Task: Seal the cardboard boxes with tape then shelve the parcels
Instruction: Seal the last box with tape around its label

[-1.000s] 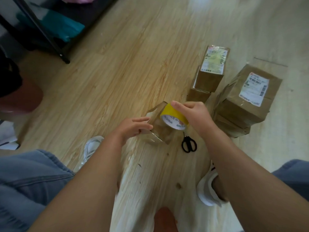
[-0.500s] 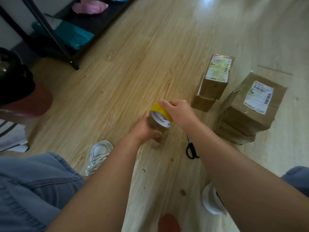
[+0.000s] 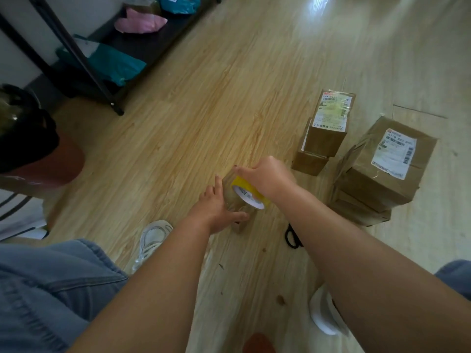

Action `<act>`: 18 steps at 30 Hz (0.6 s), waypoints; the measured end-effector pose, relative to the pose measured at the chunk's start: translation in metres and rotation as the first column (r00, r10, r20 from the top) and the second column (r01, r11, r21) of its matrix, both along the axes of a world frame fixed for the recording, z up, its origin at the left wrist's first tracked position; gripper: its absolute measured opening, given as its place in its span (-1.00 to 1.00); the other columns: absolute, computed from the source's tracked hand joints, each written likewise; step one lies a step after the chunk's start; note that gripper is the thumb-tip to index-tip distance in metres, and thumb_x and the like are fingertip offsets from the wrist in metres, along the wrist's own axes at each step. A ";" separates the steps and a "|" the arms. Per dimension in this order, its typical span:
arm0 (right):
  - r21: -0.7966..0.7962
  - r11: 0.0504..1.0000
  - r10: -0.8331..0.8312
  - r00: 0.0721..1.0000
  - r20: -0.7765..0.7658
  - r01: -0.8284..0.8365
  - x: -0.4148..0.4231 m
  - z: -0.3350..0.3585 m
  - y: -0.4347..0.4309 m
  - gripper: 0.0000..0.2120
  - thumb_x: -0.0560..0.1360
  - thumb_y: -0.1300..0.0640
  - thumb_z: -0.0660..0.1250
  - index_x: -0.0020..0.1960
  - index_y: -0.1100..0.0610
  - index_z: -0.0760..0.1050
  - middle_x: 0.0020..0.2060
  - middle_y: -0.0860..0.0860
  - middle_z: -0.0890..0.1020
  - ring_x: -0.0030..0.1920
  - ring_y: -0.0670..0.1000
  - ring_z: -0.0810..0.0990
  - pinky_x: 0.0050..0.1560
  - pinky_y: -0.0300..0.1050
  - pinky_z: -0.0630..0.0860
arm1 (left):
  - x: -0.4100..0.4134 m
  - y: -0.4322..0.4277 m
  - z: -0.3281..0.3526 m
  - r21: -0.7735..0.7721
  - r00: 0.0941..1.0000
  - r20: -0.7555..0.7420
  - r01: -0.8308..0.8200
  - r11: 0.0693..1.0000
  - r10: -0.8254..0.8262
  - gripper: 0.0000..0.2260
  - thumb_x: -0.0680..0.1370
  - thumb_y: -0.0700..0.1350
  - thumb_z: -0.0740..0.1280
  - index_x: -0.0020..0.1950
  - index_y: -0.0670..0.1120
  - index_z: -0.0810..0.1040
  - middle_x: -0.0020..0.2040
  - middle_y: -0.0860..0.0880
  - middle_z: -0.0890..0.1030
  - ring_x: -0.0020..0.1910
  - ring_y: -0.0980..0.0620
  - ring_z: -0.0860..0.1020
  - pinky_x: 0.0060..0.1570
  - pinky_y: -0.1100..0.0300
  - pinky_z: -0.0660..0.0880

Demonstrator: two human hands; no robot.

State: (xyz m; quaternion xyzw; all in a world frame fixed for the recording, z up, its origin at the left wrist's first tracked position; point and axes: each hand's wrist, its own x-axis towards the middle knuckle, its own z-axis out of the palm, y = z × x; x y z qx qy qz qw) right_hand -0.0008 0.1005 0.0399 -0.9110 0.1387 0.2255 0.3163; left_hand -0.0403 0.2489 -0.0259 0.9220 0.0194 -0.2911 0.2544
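Observation:
A small cardboard box (image 3: 235,208) stands on the wooden floor between my hands, mostly hidden by them. My left hand (image 3: 216,208) holds its left side, thumb curled along the near face and fingers reaching up the far side. My right hand (image 3: 266,175) grips a yellow tape roll (image 3: 251,193) and presses it onto the top of the box. Two stacked labelled boxes (image 3: 328,126) stand to the right, and a larger stack of boxes (image 3: 384,169) stands beyond them.
Black scissors (image 3: 293,238) lie on the floor, partly under my right forearm. A black shelf frame (image 3: 84,64) at the upper left holds teal and pink parcels (image 3: 117,63). A dark bin (image 3: 30,141) stands at the left. My white shoes (image 3: 153,238) flank the box.
The roll has travelled from the box's right edge across its top. My left hand shifted from pinching the near flap to bracing the box's left side. The view tilted up.

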 end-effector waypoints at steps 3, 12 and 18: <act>-0.205 0.977 0.055 0.997 -0.046 -0.064 -0.005 -0.002 -0.011 -0.56 0.55 -0.16 0.31 -0.34 0.15 0.41 -0.47 -0.01 0.49 -0.46 0.00 0.46 -0.45 -0.20 0.30 | 0.000 -0.001 0.000 -0.002 1.000 -0.002 -0.008 1.000 0.008 0.14 0.41 0.29 0.44 0.57 -0.02 -0.39 0.59 -0.13 0.00 0.57 -0.13 0.02 0.48 -0.08 0.14; -0.335 0.941 0.012 0.994 -0.104 -0.047 -0.030 -0.037 -0.022 -0.56 0.54 -0.26 0.25 -0.28 0.09 0.39 -0.20 0.02 0.63 -0.11 0.07 0.67 -0.28 -0.15 0.43 | -0.003 -0.004 -0.001 0.008 1.000 0.025 -0.003 1.000 0.003 0.15 0.40 0.32 0.42 0.56 0.02 -0.42 0.60 -0.09 -0.01 0.57 -0.10 0.00 0.49 -0.06 0.10; -0.283 0.959 -0.054 0.990 -0.130 0.015 -0.028 -0.057 -0.026 -0.52 0.52 -0.34 0.24 -0.22 0.09 0.41 -0.18 0.04 0.60 -0.12 0.08 0.63 -0.26 -0.12 0.42 | -0.008 -0.005 -0.008 0.169 0.978 0.133 0.136 0.976 -0.159 0.01 0.49 0.39 0.21 0.55 -0.04 -0.43 0.57 -0.06 -0.39 0.57 -0.06 -0.32 0.55 -0.06 -0.23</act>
